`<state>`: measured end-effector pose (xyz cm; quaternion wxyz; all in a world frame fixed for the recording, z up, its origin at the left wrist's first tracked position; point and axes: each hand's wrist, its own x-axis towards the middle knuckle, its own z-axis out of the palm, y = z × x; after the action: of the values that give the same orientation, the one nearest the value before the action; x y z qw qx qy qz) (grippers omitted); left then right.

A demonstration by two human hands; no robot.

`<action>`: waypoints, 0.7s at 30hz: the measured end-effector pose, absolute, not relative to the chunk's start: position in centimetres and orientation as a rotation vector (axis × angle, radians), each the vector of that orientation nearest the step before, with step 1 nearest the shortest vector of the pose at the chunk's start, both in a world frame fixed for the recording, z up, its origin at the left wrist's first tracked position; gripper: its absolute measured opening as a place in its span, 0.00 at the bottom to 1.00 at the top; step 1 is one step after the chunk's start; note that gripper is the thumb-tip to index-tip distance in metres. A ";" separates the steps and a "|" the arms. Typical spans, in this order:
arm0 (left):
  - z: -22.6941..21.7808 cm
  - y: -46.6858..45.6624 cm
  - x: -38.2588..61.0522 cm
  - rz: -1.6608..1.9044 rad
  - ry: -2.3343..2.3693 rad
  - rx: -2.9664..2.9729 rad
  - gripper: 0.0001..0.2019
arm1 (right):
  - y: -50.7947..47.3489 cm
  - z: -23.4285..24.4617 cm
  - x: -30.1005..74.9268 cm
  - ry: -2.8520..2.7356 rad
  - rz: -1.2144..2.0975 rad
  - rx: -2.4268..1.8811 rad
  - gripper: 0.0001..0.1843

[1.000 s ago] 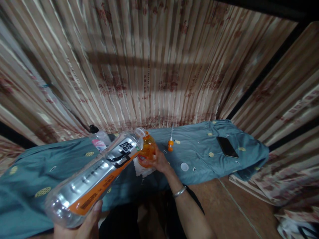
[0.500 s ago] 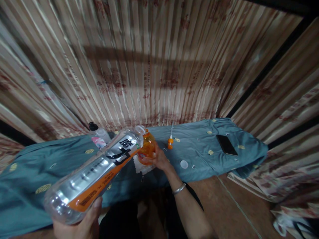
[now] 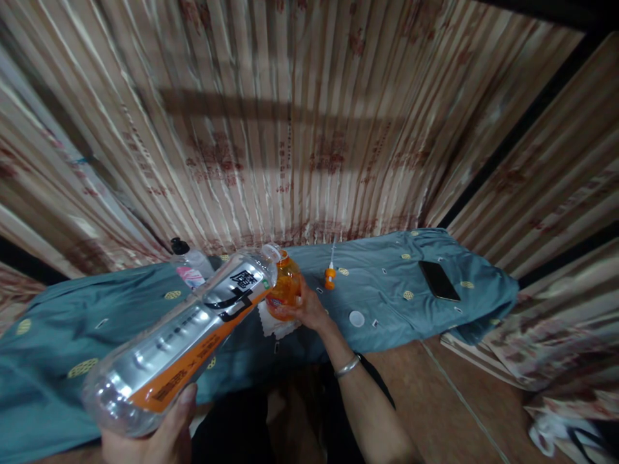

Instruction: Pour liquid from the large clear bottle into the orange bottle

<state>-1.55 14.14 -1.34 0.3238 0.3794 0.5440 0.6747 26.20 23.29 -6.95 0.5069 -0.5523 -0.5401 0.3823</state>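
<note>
A large clear plastic bottle (image 3: 178, 348) with a silver and orange label lies tilted across the lower left, its mouth up and to the right. My left hand (image 3: 152, 435) is wrapped around its base end. The bottle's mouth is at the top of a smaller orange bottle (image 3: 284, 287); whether they touch I cannot tell. My right hand (image 3: 308, 308) grips that orange bottle from its right side. Under it lies a pale scallop-edged cloth (image 3: 278, 330). No stream of liquid can be made out.
On the teal cloth-covered surface (image 3: 387, 258) are a clear bottle with a black cap (image 3: 193, 265), an orange pump top with a tube (image 3: 330, 277), a white round cap (image 3: 356, 319) and a black phone (image 3: 439, 281). A patterned curtain (image 3: 309, 129) hangs behind.
Hardly anything differs. The large bottle's base end has shifted very slightly left, and the whole view has moved a touch; both hands keep their holds.
</note>
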 end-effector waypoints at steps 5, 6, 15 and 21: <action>-1.2 14.2 -1.4 1.755 1.420 0.954 0.45 | 23.1 -6.7 26.3 -1.300 0.927 -1.347 0.48; -1.2 14.2 -1.5 1.755 1.427 0.965 0.45 | 23.1 -6.7 26.4 -1.304 0.927 -1.343 0.48; -0.2 14.4 -0.6 1.835 1.508 0.903 0.39 | 23.1 -6.6 26.3 -1.294 0.926 -1.312 0.46; -0.2 14.4 -0.6 1.832 1.479 0.814 0.46 | 23.2 -7.2 26.4 -1.290 0.922 -1.329 0.47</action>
<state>-0.59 14.38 -0.20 0.3195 0.3095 0.5626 0.6968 26.42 23.17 -7.15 0.5111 -0.5521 -0.5360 0.3830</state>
